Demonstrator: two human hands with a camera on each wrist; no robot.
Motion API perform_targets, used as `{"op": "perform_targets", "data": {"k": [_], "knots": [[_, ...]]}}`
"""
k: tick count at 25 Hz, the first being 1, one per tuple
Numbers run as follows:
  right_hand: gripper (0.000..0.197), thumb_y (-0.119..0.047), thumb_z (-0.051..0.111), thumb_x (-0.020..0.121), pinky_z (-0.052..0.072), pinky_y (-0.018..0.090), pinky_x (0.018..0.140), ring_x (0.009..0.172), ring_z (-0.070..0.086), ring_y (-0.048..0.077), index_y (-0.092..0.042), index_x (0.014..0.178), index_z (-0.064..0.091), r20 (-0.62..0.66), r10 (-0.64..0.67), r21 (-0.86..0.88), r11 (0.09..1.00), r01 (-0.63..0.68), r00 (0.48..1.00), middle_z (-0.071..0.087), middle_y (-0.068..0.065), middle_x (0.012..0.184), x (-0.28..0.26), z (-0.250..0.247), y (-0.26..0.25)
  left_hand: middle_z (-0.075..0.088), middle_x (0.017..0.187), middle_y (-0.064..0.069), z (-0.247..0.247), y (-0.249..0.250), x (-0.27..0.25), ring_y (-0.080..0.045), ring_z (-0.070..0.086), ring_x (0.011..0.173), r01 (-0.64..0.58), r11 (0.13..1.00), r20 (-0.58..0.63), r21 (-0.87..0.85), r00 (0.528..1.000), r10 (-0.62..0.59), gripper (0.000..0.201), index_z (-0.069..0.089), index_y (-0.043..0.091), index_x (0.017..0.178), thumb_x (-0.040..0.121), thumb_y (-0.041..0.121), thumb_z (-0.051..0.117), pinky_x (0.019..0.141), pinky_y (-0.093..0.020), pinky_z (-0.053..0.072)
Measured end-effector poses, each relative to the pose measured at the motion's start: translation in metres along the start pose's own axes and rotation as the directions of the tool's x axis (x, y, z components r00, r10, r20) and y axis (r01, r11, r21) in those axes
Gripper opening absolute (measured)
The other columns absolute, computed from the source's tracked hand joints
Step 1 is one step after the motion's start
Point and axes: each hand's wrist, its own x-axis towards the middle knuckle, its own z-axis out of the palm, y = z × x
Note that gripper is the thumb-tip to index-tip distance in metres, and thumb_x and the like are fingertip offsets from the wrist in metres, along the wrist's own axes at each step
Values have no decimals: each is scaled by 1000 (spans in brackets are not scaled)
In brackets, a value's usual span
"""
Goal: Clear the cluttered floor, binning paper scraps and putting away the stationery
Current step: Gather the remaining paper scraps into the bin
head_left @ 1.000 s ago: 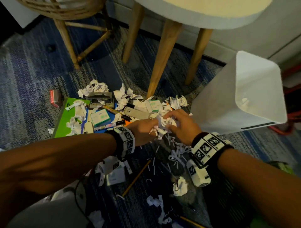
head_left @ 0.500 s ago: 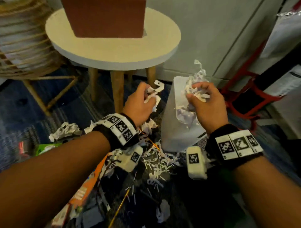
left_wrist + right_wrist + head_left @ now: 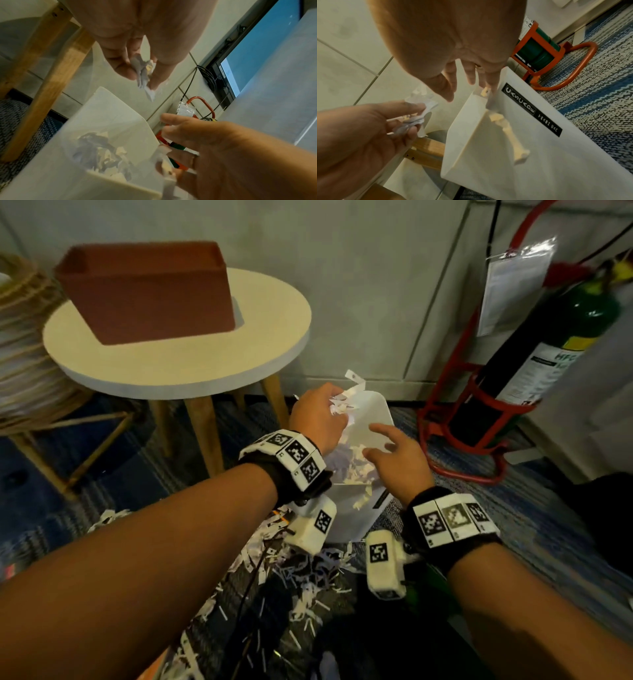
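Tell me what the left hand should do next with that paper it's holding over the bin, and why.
Probably just open the fingers and let go. The left hand holds a wad of paper scraps above the open mouth of the white bin, which already has scraps inside. The right hand is spread open over the bin, holding nothing, so only this wad seems left to drop.

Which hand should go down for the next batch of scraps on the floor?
Right. The right hand is spread open and holds nothing over the white bin, so it could probably reach for the shredded paper at once. The left hand grips a wad of scraps above the bin.
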Motion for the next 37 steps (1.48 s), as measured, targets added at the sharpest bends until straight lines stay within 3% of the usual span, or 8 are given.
{"op": "perform_targets", "data": {"k": [6,10,14,20,25,30,34,37], "knots": [[41,-1,56,86,52,33,81,101,60,17,-26,118,61,-57,23,62,998,-19,998,65,3,106,4,-16,8,55,133,-7,5,4,-5,-22,56,117,30,995,286,96,957,-57,84,37,30,145,75,13,80,95,-30,47],[40,8,50,87,52,29,83,95,61,8,-19,113,63,-40,-37,69,997,39,999,63,-2,115,5,-14,11,58,121,-3,-6,-7,-11,-20,58,98,-52,985,241,163,970,12,61,43,30,138,85,11,67,86,-28,48],[50,24,41,79,54,23,78,99,66,16,-14,102,63,18,-129,111,986,126,991,67,2,108,5,-1,9,57,107,2,-22,-29,-20,-18,58,89,-78,986,179,149,982,51,43,50,26,128,88,11,58,85,-33,50],[45,15,55,79,55,35,87,93,67,10,-28,87,63,-192,-327,213,907,365,925,69,4,96,12,6,-12,60,98,6,-51,-72,-48,-12,57,83,-76,975,119,207,992,51,35,55,28,118,87,13,57,76,-30,49],[36,-4,65,80,50,30,94,107,60,12,-34,100,67,88,-250,-176,949,262,964,65,-8,114,14,27,-16,64,97,4,-69,-138,-83,-15,57,81,42,941,210,336,970,-119,23,59,26,108,88,15,54,73,-31,47],[26,2,56,85,48,11,77,83,62,1,-20,90,70,239,-489,3,864,503,839,68,-8,90,-59,76,-44,68,99,-3,-52,-206,-124,-26,62,89,98,875,338,474,897,-283,21,62,21,105,87,14,54,80,-37,52],[30,-2,56,89,51,22,81,82,62,4,-30,84,66,584,-233,-97,931,351,778,68,-11,86,-89,139,22,65,103,-7,-32,-247,-143,-28,60,96,78,848,415,524,846,-334,15,59,20,104,89,18,54,83,-39,50],[22,-9,57,87,51,31,84,89,61,19,-27,96,66,635,74,-428,862,271,769,68,2,104,-72,163,97,57,111,-11,-17,-267,-145,-32,54,103,32,829,455,558,824,-338,19,56,19,110,92,22,52,86,-41,47]]}}
